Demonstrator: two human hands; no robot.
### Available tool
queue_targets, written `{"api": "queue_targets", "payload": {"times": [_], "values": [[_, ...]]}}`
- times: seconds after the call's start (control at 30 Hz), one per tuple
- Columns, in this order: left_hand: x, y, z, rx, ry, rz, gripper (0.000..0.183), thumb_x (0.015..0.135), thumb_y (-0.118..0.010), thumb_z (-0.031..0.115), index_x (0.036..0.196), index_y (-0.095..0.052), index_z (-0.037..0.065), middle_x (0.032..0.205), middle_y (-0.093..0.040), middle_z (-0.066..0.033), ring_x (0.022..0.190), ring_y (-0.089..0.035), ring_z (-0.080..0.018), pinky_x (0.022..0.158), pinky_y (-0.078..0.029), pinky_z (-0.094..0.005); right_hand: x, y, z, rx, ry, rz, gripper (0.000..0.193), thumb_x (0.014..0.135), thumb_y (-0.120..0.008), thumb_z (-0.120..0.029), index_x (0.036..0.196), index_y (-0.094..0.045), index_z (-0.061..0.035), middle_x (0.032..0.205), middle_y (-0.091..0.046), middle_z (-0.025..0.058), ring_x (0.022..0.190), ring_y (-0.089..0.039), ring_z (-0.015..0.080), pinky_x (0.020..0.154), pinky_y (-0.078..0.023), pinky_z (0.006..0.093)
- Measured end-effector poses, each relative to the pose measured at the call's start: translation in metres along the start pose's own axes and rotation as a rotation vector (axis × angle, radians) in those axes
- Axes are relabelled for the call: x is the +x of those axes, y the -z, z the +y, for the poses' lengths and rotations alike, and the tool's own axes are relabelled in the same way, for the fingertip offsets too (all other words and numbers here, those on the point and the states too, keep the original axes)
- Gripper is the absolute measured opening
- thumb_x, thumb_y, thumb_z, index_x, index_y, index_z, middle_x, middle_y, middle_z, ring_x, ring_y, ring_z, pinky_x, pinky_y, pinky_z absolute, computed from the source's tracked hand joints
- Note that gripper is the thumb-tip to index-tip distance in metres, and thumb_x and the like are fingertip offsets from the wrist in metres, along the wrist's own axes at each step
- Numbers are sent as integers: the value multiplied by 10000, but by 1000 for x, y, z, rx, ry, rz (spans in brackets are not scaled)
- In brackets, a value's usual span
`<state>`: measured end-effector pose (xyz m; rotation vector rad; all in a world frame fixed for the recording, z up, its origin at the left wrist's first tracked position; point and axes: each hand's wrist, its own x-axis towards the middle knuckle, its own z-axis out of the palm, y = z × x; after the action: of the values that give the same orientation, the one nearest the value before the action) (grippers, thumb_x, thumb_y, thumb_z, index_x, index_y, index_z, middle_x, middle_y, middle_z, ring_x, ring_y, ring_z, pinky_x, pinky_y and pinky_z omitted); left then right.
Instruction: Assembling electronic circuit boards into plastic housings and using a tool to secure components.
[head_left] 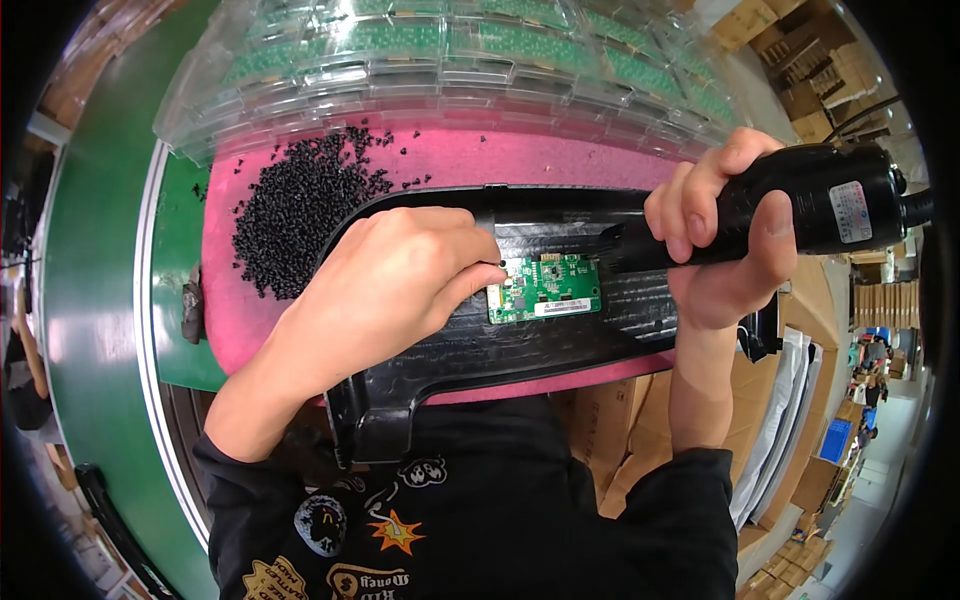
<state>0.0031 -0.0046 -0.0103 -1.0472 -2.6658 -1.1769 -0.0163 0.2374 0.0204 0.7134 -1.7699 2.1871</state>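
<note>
A green circuit board (545, 290) with a white label strip lies inside a long black plastic housing (460, 365) in front of me. At the board's upper left corner, my left hand (405, 265) has its thumb and index finger pinched together on a small black screw (503, 264). My right hand (725, 215) is wrapped round a thick black electric screwdriver (805, 195), its cord leaving at the right. The driver lies nearly level, its dark front end pointing left over the housing, near the board's right edge. Its bit is hard to make out against the black plastic.
A heap of small black screws (300, 205) is spread on the pink mat (240, 335) at the left. Behind it stand stacked clear plastic trays (450, 60) holding green boards. A green table (95, 330) lies at the left. Cardboard (640, 410) shows below the mat's front edge.
</note>
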Motion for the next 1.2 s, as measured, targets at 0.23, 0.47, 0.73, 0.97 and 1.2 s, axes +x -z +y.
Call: {"api": "queue_targets", "payload": {"times": [0.23,0.47,0.73,0.97,1.2], "values": [[2,2,5,55,-7,-19,127,837,-719,116,851,-656,7,786,-621,-123,711,-621,-334,617,-489,-403,-1,-8,6,115,25,-59,345,900,-656,-234,1091,-496,5,616,-485,37,482,-434,100,464,-390,236],[0,1,-2,-6,-86,24,152,781,-773,112,831,-670,12,745,-625,-98,681,-616,-285,582,-489,-379,-8,-15,-8,168,30,-76,399,945,-575,-418,1071,-488,-49,655,-479,-1,508,-432,105,524,-376,280],[4,3,-4,-149,-309,57,170,732,-784,74,847,-674,16,802,-666,-80,708,-625,-276,613,-521,-364,-9,-43,-45,378,142,-188,430,900,-640,-426,1106,-480,-83,716,-562,-9,536,-524,90,559,-459,272],[3,0,1,-38,-295,23,165,761,-752,66,874,-641,18,789,-627,-97,743,-625,-301,620,-521,-380,-12,-47,-41,324,182,-195,473,858,-712,-424,1111,-482,-98,723,-572,-6,534,-527,87,558,-460,266],[-1,0,-6,-47,-266,-4,149,786,-743,103,869,-653,19,769,-626,-100,689,-625,-315,604,-506,-399,-11,-47,-25,270,97,-272,518,881,-674,-514,1123,-470,-104,694,-543,-23,502,-479,82,517,-433,261]]}}
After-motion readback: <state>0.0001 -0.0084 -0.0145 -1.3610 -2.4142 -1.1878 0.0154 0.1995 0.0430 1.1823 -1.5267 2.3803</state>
